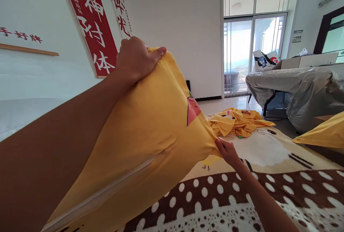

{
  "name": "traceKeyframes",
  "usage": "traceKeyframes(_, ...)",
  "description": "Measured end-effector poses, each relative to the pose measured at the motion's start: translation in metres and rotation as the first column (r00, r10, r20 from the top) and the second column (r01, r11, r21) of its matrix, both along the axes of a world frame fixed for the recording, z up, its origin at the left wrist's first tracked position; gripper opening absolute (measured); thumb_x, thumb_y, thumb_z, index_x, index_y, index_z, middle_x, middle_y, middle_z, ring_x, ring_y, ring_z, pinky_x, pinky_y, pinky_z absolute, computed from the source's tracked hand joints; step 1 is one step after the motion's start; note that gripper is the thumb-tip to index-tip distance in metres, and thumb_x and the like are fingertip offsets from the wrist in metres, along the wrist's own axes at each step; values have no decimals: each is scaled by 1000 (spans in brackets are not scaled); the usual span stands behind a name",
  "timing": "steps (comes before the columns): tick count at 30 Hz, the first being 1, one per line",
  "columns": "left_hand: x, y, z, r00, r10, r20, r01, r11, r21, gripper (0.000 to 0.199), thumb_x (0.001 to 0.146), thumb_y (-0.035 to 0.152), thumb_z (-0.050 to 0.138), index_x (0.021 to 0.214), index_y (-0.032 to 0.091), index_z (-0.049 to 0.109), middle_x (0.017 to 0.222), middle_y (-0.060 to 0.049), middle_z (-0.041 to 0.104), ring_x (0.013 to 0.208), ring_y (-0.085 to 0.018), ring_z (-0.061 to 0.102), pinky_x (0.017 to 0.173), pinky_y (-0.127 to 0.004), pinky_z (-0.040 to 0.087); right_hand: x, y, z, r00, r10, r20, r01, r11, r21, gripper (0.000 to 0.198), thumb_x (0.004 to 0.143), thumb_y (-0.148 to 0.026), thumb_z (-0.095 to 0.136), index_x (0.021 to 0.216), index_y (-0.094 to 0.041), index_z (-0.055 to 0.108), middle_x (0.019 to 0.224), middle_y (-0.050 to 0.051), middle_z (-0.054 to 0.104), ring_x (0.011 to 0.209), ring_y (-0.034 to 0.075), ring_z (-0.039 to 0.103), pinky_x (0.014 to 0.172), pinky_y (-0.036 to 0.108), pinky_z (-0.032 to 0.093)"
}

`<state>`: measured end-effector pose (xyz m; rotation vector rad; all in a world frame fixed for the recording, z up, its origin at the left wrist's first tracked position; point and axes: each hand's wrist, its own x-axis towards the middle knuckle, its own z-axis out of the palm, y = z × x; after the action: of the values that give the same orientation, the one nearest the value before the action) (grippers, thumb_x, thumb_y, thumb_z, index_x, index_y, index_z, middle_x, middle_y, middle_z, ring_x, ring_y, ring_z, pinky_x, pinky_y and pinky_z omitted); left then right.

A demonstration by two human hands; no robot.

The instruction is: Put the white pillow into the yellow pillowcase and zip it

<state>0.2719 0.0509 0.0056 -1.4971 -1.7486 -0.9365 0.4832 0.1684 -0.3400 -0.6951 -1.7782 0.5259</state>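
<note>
One smooth ylw fabric cvr (pixel 150 117) stretches taut.

Left hand (pixel 138 60) clenched at the top corner of the yellow cover (pixel 153 113) — right hand (pixel 227 150) lower, pinching its right corner.

Yellow cover (pixel 150 117) partly beyond frame (bottom edge)

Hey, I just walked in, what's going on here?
A person is holding up a large, soft yellow fabric piece with a pinkish-red printed patch. The left grip has its top corner and the right grip a lower corner, so the edge between them is stretched. A crumpled heap of printed yellow cloth lies beyond, on a brown-and-cream patterned blanket.
</note>
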Motion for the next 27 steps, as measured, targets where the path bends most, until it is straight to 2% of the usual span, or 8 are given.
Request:
traceKeyframes(3,7,3,-4,999,8,-33,-8,1000,1,47,83,63,39,64,20,40,67,-3,42,68,-16,43,59,-29,34,16,3,11,982,59,182,-65,998,27,36,88,-44,45,63,-18,52,63,-1,51,60,12,44,58,25,35)
traceKeyframes(5,13,5,-8,999,18,-26,-18,1000,7,46,83,62,37,66,20,46,67,-5,46,68,-18,47,57,-31,33,23,-2,22,963,85,257,-98,994,38,24,85,-40,52,95,-20,61,95,6,63,86,19,55,77,30,42)
traceKeyframes(8,22,8,-16,999,5,-40,-5,1000,15,50,82,64,33,71,20,54,67,-7,51,70,-22,52,60,-32,35,18,-14,31,969,140,203,-140,990,-13,60,77,-27,57,134,-22,39,125,9,55,108,23,51,91,35,41)
traceKeyframes(18,26,28,-60,982,-132,-132,106,976,-192,61,81,67,29,98,15,58,87,-12,64,83,-27,59,73,-35,42,-14,3,-12,943,159,293,-52,939,-340,23,58,-7,45,73,-15,61,78,1,66,71,15,54,61,21,42)
traceKeyframes(21,-8,31,-86,971,-237,-23,198,861,-469,72,77,72,30,126,20,44,109,-11,64,91,-27,60,75,-34,43,-6,18,-34,932,172,320,-39,923,-382,27,55,-5,45,73,-17,61,80,2,67,75,16,55,66,22,42)
traceKeyframes(24,-61,22,-112,957,-169,236,289,633,-718,71,77,74,24,119,25,53,112,-4,65,96,-25,60,78,-29,43,-3,31,-56,921,223,320,-63,894,-443,30,54,-5,45,75,-17,61,80,0,66,78,15,55,68,21,43)
traceKeyframes(25,-80,16,-119,948,-130,291,309,600,-738,69,79,73,21,109,24,60,108,-2,66,96,-24,59,79,-27,42,-1,35,-61,916,243,318,-73,882,-465,28,53,-6,46,74,-17,61,77,0,65,76,15,55,66,21,43)
traceKeyframes(27,-119,2,-131,963,-49,264,228,670,-706,66,81,70,19,90,22,63,92,0,68,90,-22,58,78,-26,40,2,42,-69,902,298,314,-104,853,-512,21,53,-8,47,69,-16,60,70,-2,63,70,13,54,60,20,42)
